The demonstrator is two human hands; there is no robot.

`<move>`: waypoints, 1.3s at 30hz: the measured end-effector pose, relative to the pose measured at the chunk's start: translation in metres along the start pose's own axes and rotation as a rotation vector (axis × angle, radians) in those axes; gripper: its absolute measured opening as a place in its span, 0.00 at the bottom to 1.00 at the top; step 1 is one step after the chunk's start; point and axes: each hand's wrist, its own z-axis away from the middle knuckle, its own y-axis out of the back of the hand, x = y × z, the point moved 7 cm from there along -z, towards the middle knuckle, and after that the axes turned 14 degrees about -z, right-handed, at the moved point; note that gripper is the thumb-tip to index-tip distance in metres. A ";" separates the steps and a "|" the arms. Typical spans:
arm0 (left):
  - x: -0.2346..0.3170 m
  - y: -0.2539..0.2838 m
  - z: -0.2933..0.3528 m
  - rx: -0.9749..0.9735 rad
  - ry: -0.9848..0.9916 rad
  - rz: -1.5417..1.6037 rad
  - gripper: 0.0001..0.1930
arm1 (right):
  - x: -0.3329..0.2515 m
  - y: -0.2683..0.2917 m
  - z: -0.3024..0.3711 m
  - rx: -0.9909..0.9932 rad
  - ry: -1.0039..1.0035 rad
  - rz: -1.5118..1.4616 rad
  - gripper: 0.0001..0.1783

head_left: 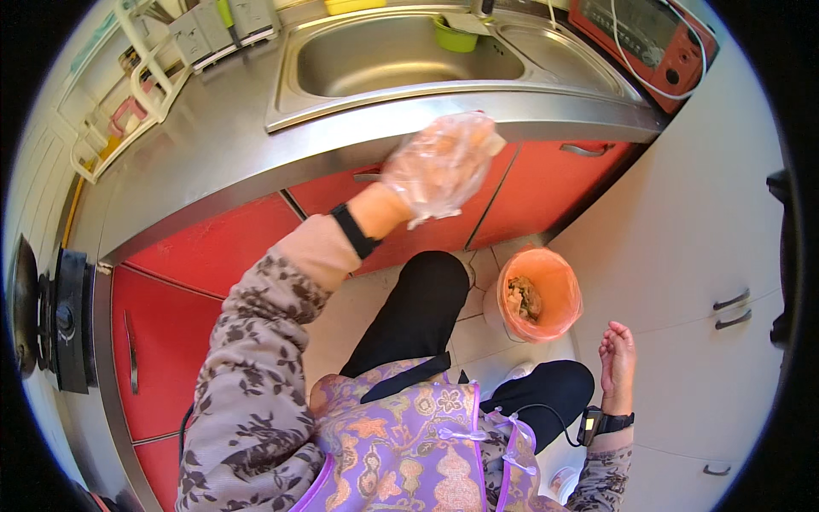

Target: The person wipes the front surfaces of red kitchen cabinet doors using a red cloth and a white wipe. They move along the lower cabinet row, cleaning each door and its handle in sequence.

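my left hand point(439, 162), wearing a thin clear plastic glove point(426, 183), is hovering over the front edge of the steel counter point(213, 154), just below the sink point(401, 55); its fingers are loosely curled and i cannot tell whether they are holding anything. my right hand point(618, 357) is hanging bare and open, holding nothing, beside the orange-lined bin point(559, 290) of scraps on the floor. i judge i am between clearing scraps and working at the sink, so the gloved hand needs a steady reach forward.
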 end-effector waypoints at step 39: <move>-0.179 -0.005 0.403 0.720 1.458 0.907 0.16 | 0.054 0.062 -0.172 0.030 -0.107 -0.472 0.14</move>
